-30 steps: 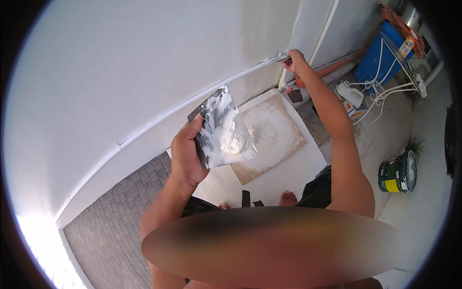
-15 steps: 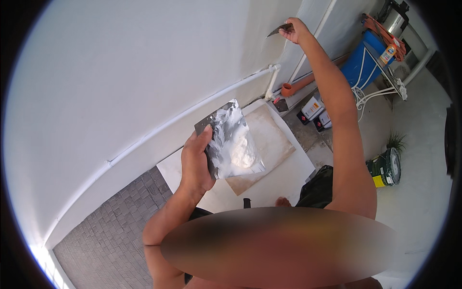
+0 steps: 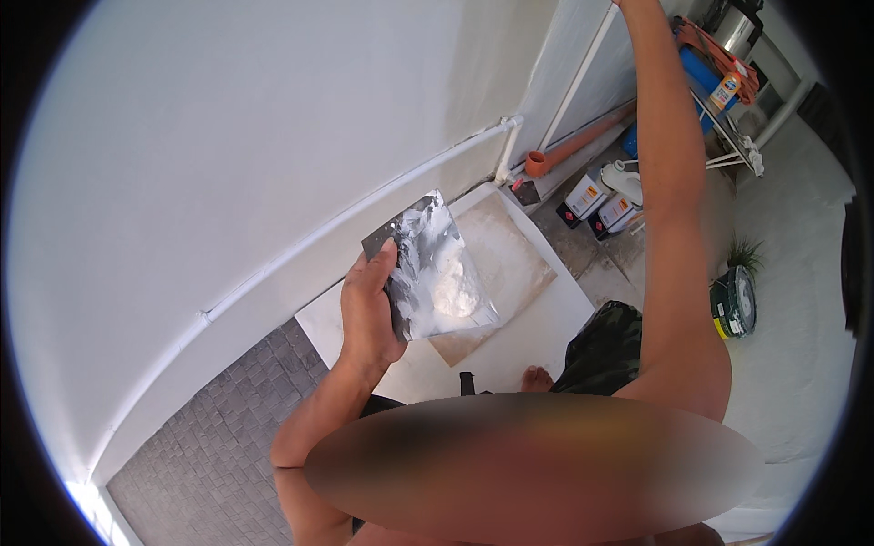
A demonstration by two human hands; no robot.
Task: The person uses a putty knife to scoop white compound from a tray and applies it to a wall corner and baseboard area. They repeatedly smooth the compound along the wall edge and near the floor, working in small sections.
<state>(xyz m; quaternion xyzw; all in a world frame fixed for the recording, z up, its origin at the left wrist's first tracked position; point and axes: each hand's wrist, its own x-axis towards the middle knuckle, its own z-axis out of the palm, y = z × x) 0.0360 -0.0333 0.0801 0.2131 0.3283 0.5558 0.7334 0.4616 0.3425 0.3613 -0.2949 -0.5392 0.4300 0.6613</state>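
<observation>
In my left hand (image 3: 366, 300) is a square metal plaster board (image 3: 410, 264), smeared white, with a lump of white paste (image 3: 455, 291) on it. My right arm reaches up toward the wall; only a sliver of my right hand (image 3: 621, 5) shows at the top edge, so its fingers and anything in them are hidden. The white wall (image 3: 291, 118) carries a white pipe (image 3: 401, 182) along its lower part. Below my left hand lies a white board (image 3: 564, 309) with a stained tan sheet (image 3: 505, 264) on it, and my bare foot (image 3: 537, 378) rests there.
An orange pipe (image 3: 583, 136) runs along the wall's foot near two tins (image 3: 583, 200) and a white jug (image 3: 619, 182). At the right are a blue bin (image 3: 701, 64), a white metal table frame (image 3: 728, 136) and a dark green bucket (image 3: 733, 305). Grey pavers (image 3: 218, 428) lie at lower left.
My right hand has risen from beside the pipe, with a dark blade in it, to beyond the top edge. My left hand has moved down slightly with the plaster board.
</observation>
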